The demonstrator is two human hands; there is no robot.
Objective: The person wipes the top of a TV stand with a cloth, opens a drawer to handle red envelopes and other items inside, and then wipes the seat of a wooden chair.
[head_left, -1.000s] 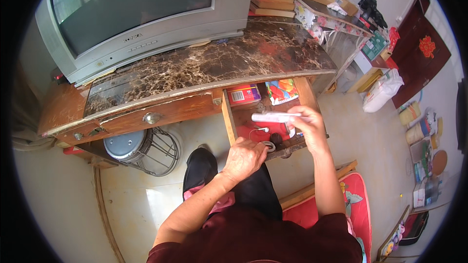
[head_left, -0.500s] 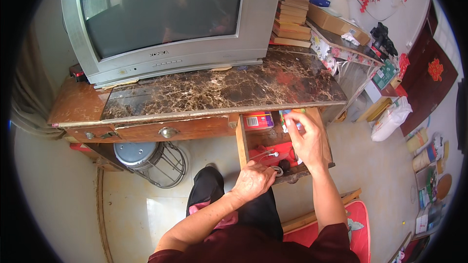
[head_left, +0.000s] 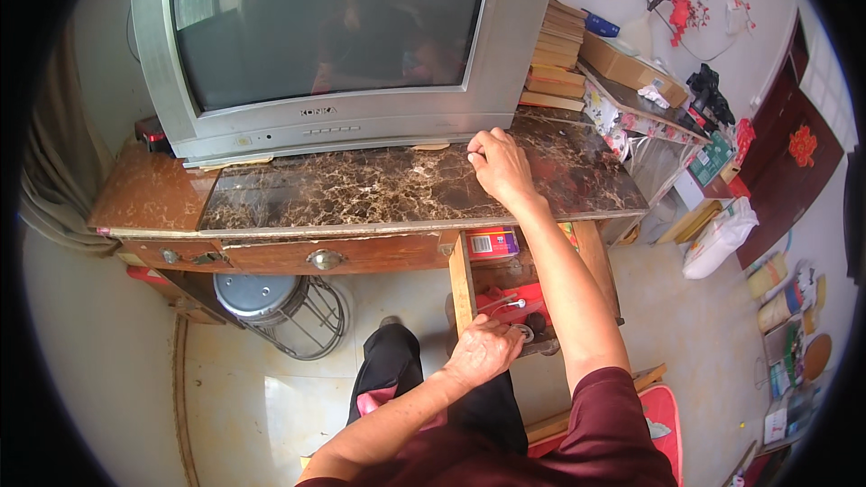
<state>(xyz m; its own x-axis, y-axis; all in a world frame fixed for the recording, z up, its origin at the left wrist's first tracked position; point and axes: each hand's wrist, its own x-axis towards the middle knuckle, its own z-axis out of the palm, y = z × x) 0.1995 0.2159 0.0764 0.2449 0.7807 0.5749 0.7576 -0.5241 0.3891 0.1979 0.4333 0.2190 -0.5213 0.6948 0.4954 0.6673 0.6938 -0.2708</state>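
An open wooden drawer (head_left: pixel 462 281) sticks out from the desk. My left hand (head_left: pixel 487 352) is closed around the drawer's front left corner. Inside lie a pink and purple box (head_left: pixel 492 243), a red plastic bag (head_left: pixel 526 294), white earphones (head_left: pixel 518 304) and a small dark round thing (head_left: pixel 537 320). My right hand (head_left: pixel 502 167) is over the marble-patterned desktop (head_left: pixel 361 188), close to the television's lower right edge. Its fingers are curled together, and whatever they may hold is hidden. My right forearm covers part of the drawer.
A large grey television (head_left: pixel 352 122) stands on the desk, with a stack of books (head_left: pixel 552 68) to its right. Below the desk is a round metal-framed stool (head_left: pixel 262 298). A red cushioned seat (head_left: pixel 666 437) is at my right side. A cardboard box (head_left: pixel 631 68) lies on the side table.
My right hand has gone from above the drawer up and left to the desktop by the television. My left hand stays at the drawer's front edge. The whole view has shifted slightly.
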